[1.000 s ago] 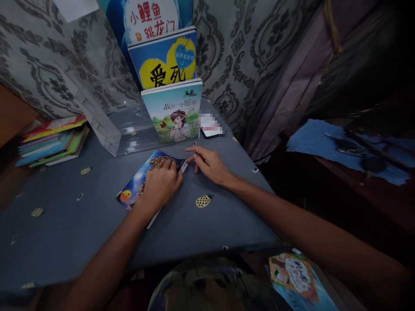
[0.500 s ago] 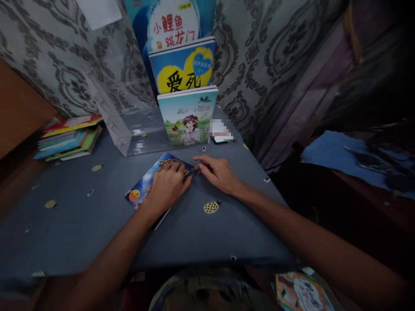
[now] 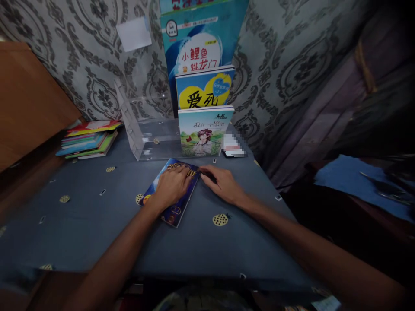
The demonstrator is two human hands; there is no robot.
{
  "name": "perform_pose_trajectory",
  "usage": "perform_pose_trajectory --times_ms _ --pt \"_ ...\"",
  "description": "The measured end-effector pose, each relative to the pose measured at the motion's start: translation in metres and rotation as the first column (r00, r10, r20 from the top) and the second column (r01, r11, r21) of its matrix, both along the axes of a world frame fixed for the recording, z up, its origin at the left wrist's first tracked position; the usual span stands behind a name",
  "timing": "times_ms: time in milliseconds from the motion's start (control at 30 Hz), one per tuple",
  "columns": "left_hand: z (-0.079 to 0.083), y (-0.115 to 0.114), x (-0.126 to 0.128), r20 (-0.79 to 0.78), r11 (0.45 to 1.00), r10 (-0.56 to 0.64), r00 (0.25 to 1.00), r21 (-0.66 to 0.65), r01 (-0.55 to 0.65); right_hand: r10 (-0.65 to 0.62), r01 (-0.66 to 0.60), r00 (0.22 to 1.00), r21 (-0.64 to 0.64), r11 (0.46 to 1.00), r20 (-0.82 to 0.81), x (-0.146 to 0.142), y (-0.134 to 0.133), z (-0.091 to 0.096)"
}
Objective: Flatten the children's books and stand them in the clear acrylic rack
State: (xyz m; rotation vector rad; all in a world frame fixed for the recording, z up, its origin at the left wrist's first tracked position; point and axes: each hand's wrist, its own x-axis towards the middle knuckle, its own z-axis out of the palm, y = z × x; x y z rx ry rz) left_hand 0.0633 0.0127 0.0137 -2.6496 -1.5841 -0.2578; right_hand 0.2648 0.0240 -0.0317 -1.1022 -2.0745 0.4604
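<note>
A blue book with gold lettering lies at a slant on the cloth-covered table. My left hand rests flat across its cover, fingers stretched out, hiding much of the middle. At the book's upper right corner is my right hand, fingers curved and thumb apart from them; its fingertips touch or nearly touch the corner. Behind the hands a clear plastic rack stands on the table. In its right part a pale green book with a cartoon figure stands upright, with a blue and yellow book behind it.
A taller teal book rises at the back of the rack. Several books are piled in a stack at the left. A partly blurred-out phone-like item lies right of the rack. Blue cloth lies beyond the table's right edge.
The view has tilted up and shifted left. The book's lower right cover now lies flat, showing its number, where a page edge was lifted before. My right fingertips are closer to the corner.
</note>
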Motion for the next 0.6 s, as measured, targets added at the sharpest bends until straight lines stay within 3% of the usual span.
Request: perform_pose_trajectory --times_ms 200,400,600 --pt "0.000 0.004 -0.004 -0.010 1.000 0.016 1.000 0.022 -0.016 0.048 -0.051 0.993 0.029 0.998 0.104 -0.005 0.015 -0.002" --pt "-0.002 0.011 -0.010 -0.022 1.000 0.013 1.000 -0.002 -0.013 0.010 -0.015 0.992 0.036 0.999 0.125 -0.013 0.023 -0.006" --pt "0.002 0.009 -0.036 0.004 0.967 -0.186 0.983 -0.179 0.183 0.054 -0.062 0.988 0.051 0.997 0.144 -0.009 0.024 -0.010"
